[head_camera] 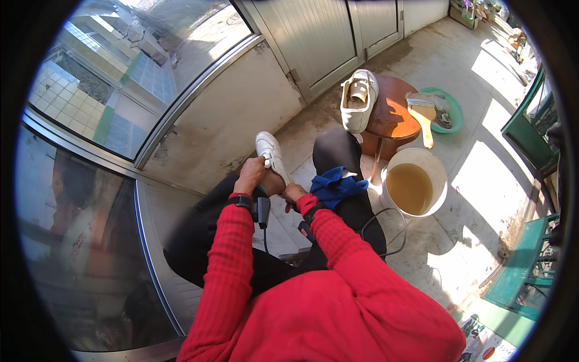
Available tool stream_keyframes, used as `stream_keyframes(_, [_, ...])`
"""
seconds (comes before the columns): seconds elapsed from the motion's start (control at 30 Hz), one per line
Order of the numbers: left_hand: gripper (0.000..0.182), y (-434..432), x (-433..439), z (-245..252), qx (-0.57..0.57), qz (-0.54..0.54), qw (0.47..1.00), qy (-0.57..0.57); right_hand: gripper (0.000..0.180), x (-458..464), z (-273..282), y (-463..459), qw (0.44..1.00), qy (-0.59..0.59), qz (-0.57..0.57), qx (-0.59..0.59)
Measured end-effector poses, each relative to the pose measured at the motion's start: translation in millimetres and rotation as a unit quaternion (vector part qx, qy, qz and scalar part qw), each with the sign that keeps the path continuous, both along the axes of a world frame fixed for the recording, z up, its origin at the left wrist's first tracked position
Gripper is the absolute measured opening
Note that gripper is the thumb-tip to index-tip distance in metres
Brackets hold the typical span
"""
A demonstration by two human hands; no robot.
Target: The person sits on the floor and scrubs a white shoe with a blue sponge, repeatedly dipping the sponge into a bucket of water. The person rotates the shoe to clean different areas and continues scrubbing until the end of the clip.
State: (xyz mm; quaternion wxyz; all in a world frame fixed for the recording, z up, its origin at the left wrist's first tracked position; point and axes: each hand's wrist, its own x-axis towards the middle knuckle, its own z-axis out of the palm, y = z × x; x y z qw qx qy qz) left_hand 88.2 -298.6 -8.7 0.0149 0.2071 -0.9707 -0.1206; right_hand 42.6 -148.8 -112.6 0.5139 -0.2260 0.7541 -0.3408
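A white shoe (270, 148) with strap-like bands across its top is on my left foot, the bare ankle (272, 183) showing above it. The fingers of my left hand (251, 173) pinch the shoe near its opening. At the heel, my right hand (295, 193) holds the back edge of the shoe; its fingertips are partly hidden. A crumpled blue cloth (334, 186) lies over my right leg, just beyond my right hand.
A second white shoe (359, 103) rests against a round brown stool (392, 118), which also carries a wide flat brush (423, 117). Beside it stands a white bucket (441, 188) of murky brown water. A green basin (457, 118) sits behind. Glazed panels and a wall (221, 117) border my left.
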Motion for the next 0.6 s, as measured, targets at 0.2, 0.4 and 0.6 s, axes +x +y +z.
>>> stream_keyframes(0.2, [0.025,-1.2,-9.8,7.0,0.013,0.051,0.991,-0.121,0.027,-8.5,49.0,12.9,0.981,0.184,0.062,0.021])
stream_keyframes(0.4, [0.030,0.2,-37.6,56.0,0.160,-0.041,0.985,-0.058,0.031,-40.0,62.5,2.7,0.974,0.168,-0.096,-0.116])
stream_keyframes(0.6, [0.028,-60.8,-9.9,80.3,0.410,-0.035,0.910,-0.049,0.026,-33.7,56.4,-3.5,0.954,0.236,-0.114,-0.144])
